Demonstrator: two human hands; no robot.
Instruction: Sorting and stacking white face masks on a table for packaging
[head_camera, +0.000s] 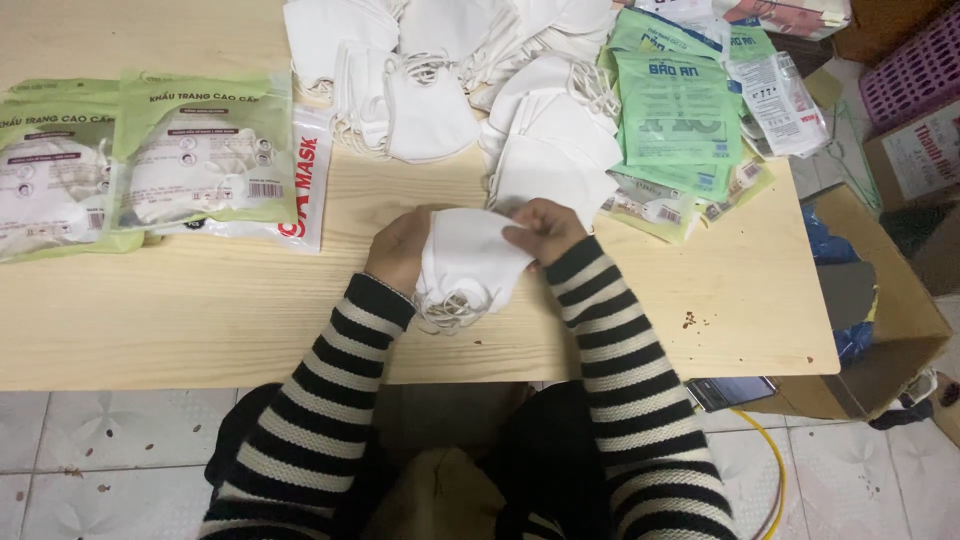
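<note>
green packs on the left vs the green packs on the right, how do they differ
The filled green packs at left bulge, with white masks showing through clear windows; the empty green pouches at right lie flat. The filled green packs sit side by side, two of them; the empty green pouches are fanned in an overlapping stack. Both lie on the wooden table, and neither hand touches them.

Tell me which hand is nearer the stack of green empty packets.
Right. The right hand sits just left of the green packets, gripping the white masks; the left hand is farther away, beyond the masks.
</note>
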